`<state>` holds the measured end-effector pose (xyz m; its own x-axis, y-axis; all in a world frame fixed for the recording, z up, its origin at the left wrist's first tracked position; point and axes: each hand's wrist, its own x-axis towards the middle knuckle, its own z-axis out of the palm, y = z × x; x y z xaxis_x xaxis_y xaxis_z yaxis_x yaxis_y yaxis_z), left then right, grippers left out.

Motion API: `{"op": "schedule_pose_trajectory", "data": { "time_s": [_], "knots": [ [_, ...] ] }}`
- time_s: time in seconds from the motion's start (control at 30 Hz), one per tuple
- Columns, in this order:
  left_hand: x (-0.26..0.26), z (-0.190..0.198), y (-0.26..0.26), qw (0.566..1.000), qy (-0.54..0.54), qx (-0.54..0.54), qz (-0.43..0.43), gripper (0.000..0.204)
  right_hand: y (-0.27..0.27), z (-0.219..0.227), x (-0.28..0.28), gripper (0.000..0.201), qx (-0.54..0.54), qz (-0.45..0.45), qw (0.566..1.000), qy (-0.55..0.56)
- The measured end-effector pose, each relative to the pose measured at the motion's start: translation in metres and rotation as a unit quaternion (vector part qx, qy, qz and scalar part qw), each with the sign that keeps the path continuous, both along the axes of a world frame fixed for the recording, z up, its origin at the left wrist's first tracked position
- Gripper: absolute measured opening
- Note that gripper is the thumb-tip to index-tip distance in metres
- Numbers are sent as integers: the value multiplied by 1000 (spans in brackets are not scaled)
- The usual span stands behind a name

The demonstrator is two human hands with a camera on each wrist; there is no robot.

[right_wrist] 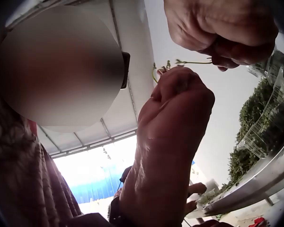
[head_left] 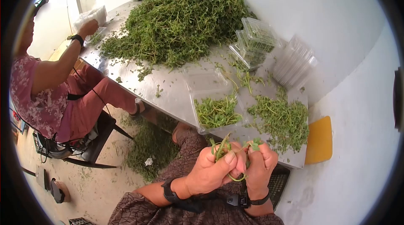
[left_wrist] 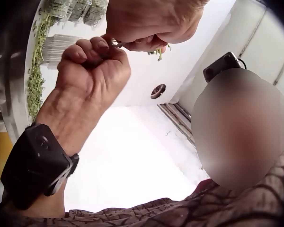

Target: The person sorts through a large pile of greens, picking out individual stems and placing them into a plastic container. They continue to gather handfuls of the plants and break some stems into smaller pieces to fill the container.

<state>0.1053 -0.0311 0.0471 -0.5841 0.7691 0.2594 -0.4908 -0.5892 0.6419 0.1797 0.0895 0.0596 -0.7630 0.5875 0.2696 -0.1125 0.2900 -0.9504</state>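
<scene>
Close together over the lap, both hands hold leafy green sprigs. My left hand (head_left: 210, 170) pinches a curved green stem (head_left: 222, 148) between thumb and fingers, and a loop of it hangs below. Small leaves (head_left: 255, 144) stick out at the fingertips of my right hand (head_left: 259, 170), which grips a stem too. In the right wrist view a thin stem (right_wrist: 194, 62) spans the gap between the hands. Just beyond them sits an open clear plastic box (head_left: 216, 113) partly filled with greens. A loose pile of greens (head_left: 282, 117) lies to its right.
A large heap of greens (head_left: 181, 19) covers the back of the metal table (head_left: 168, 90). Filled clear boxes (head_left: 254, 42) and a stack of clear containers (head_left: 294, 63) stand at right. Another person (head_left: 54, 82) sits at left. Fallen greens (head_left: 147, 157) cover the floor.
</scene>
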Motion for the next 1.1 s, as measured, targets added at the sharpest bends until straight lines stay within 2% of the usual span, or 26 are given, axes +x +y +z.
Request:
{"op": "schedule_pose_trajectory", "data": {
  "time_s": [0.03, 0.07, 0.1, 0.17, 0.2, 0.33, 0.4, 0.57, 0.77, 0.83, 0.9, 0.97, 1.03, 1.1],
  "knots": [
    [-2, 1, 1, 999, -14, 19, -32, 28, 2, -1, -1, 16, -78, -5, 997, -5],
    [-5, 2, 3, 998, -45, 21, -33, 29, 0, -1, -3, 17, -112, -38, 993, 9],
    [-8, 1, 5, 999, -34, 26, -31, 29, 3, -1, -3, 17, -107, -34, 994, 20],
    [-12, -2, 8, 997, -59, -28, 39, 38, 12, -1, -4, 17, -125, -11, 987, 97],
    [-11, -1, 12, 993, -83, -49, 62, 39, 14, 0, -4, 17, -105, -17, 988, 116],
    [-13, -9, 19, 992, -88, -76, 54, 34, 7, 3, -10, 16, -57, -21, 987, 152],
    [-13, -11, 22, 999, -42, -20, 4, 32, 11, 0, -10, 16, 57, -54, 984, 157],
    [-11, -10, 21, 997, -22, -70, -29, 33, 5, -3, -11, 15, 42, -51, 983, 172],
    [-6, 4, 23, 993, -56, -103, 2, 30, 0, 6, -10, 16, -9, -66, 986, 150],
    [-9, 3, 19, 981, 18, -181, -63, 26, 4, 2, -10, 15, 70, -33, 983, 165],
    [-2, -9, 22, 984, 17, -170, -60, 24, 2, 1, -11, 15, 80, -45, 987, 135],
    [-5, -7, 21, 987, 65, -141, -42, 24, 5, -2, -12, 15, 126, -28, 983, 127],
    [-10, -8, 16, 981, 62, -179, -39, 27, 6, -3, -8, 18, 93, -12, 989, 110],
    [-15, 0, 12, 987, 27, -160, -15, 30, 3, -1, -9, 24, -22, 23, 982, 187]
  ]
}}
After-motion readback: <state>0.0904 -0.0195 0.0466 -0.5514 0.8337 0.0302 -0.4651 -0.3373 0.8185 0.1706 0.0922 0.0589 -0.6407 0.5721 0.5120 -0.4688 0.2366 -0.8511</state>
